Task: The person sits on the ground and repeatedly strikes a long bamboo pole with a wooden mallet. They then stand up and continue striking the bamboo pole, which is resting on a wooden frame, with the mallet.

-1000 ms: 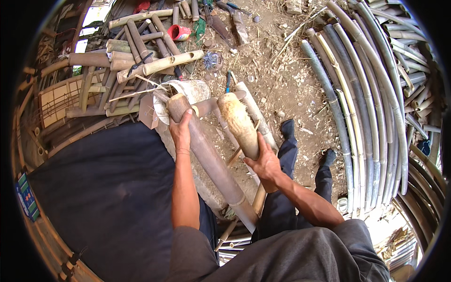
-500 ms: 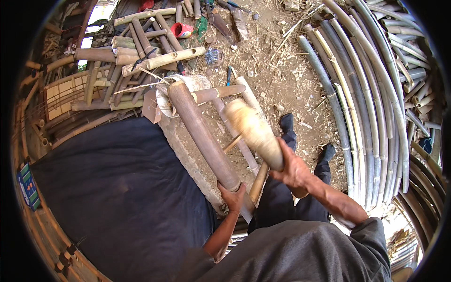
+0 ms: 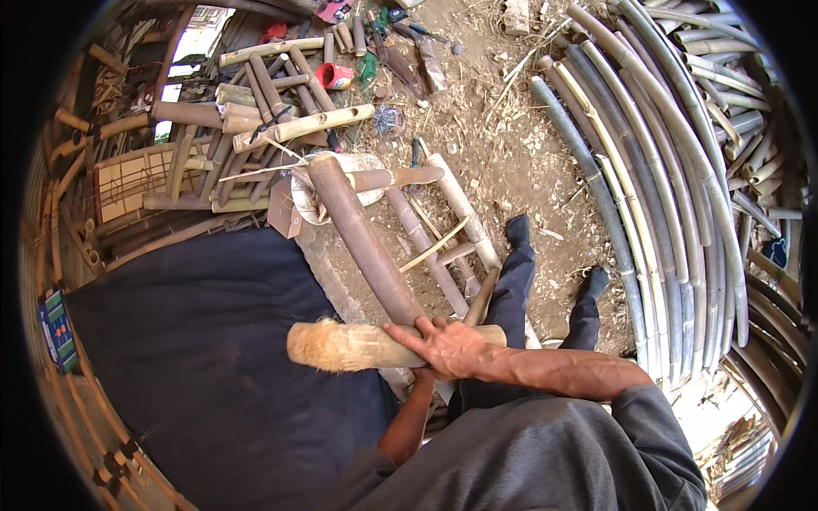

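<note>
My right hand (image 3: 453, 347) lies over a thick wooden club (image 3: 388, 345), its fingers bent across the near part. The club points left, level, and its frayed, fuzzy end (image 3: 319, 345) hangs above the edge of the black cloth. Behind it my left hand (image 3: 423, 375) shows only in part, by the lower end of a thick brown bamboo post (image 3: 362, 234); its fingers are hidden. The post belongs to a bamboo frame, with a crosspiece (image 3: 396, 177) joined near its far end. A paler bamboo pole (image 3: 463, 209) forms the frame's right side.
Black cloth (image 3: 213, 341) covers a surface on my left. Long bamboo poles (image 3: 630, 196) lie stacked at the right. Cut bamboo pieces (image 3: 302, 128), a red container (image 3: 335, 77) and a saw-like blade (image 3: 399, 66) are at the far side. Wood chips litter the dirt floor (image 3: 503, 128).
The club in my right hand has swung left and down, from pointing away to lying crosswise over the post's lower end. My right hand now covers most of the left.
</note>
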{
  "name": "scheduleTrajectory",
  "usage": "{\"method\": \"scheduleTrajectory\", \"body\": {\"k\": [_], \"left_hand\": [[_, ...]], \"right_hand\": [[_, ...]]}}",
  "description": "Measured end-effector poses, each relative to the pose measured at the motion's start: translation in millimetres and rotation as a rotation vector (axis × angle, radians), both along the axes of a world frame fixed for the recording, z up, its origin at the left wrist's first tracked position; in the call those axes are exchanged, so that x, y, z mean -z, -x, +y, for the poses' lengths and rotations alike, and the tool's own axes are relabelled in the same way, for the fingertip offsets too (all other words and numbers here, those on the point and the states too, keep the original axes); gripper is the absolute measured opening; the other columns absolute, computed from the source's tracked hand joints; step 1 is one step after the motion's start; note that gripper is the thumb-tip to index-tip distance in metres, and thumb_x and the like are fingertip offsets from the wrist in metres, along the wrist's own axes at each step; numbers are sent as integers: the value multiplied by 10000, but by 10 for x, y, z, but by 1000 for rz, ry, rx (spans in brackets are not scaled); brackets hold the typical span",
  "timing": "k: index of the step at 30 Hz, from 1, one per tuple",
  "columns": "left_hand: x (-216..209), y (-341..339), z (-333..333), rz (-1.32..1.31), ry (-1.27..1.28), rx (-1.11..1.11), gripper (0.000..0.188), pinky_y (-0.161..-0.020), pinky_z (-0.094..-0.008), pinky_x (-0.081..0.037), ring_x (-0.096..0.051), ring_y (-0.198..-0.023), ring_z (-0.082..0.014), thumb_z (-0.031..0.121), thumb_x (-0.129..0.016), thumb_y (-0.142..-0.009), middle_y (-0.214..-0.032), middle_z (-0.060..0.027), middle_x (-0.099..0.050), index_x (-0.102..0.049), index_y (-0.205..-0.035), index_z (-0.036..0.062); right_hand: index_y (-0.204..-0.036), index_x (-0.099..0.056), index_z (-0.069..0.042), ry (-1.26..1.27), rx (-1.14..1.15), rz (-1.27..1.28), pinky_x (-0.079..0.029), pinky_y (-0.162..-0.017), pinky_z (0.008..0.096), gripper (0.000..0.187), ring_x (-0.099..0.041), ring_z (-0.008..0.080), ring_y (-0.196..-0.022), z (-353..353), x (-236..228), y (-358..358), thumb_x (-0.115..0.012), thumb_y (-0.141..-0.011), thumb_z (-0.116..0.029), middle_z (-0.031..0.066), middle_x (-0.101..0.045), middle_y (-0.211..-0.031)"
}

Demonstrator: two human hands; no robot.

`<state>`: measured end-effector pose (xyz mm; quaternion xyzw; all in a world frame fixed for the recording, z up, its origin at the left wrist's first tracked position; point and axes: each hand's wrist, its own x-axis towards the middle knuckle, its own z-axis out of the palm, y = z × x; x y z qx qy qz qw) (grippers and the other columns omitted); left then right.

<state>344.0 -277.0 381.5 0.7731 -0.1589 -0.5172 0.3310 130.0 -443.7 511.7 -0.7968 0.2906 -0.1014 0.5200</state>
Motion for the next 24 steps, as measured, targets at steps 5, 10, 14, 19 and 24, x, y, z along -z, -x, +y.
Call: {"method": "scheduleTrajectory", "body": {"k": [5, 10, 14, 19, 24], "left_hand": [[-104, 70, -35, -340, -37, 248, 784, -973, -418, -514, -614, -1175, -285, 293, -806, -791, -1314, -148, -599, -420, -1419, 28], [-377, 404, -512, -840, -99, 327, 832, -968, -445, -506, -619, -1162, -306, 336, -849, -729, -1288, -157, -616, -450, -1392, 30], [-212, 298, -321, -825, -84, 466, 844, -966, -437, -504, -623, -1156, -300, 345, -842, -725, -1289, -159, -614, -433, -1390, 24], [-403, 430, -533, -804, -147, 515, 765, -1002, -404, -476, -595, -1188, -272, 325, -759, -823, -1340, -155, -575, -384, -1425, 40], [-332, 494, -525, -780, 61, 391, 754, -1020, -413, -450, -587, -1183, -298, 320, -772, -803, -1302, -170, -583, -399, -1393, 33]], "right_hand": [[-1596, -100, -301, 220, -42, 17, -574, -735, 425, 822, -655, 340, -878, 69, 212, -58, -594, -942, -245, 194, -541, -1143], [-1596, -48, -318, 113, -61, 316, -563, -737, 418, 800, -650, 323, -887, 3, 405, -120, -546, -975, -233, 215, -527, -1184], [-1596, -11, -313, 236, -100, 103, -561, -769, 445, 753, -645, 344, -936, 96, 17, -124, -481, -1010, -271, 201, -520, -1208], [-1599, -108, -281, 655, 6, 463, -539, -704, 403, 692, -666, 250, -932, 439, 966, -248, -451, -998, -293, 145, -562, -1208], [-1594, -157, -227, 177, -30, 277, -557, -738, 404, 689, -661, 306, -884, 20, 227, -80, -493, -993, -216, 201, -551, -1213]]}}
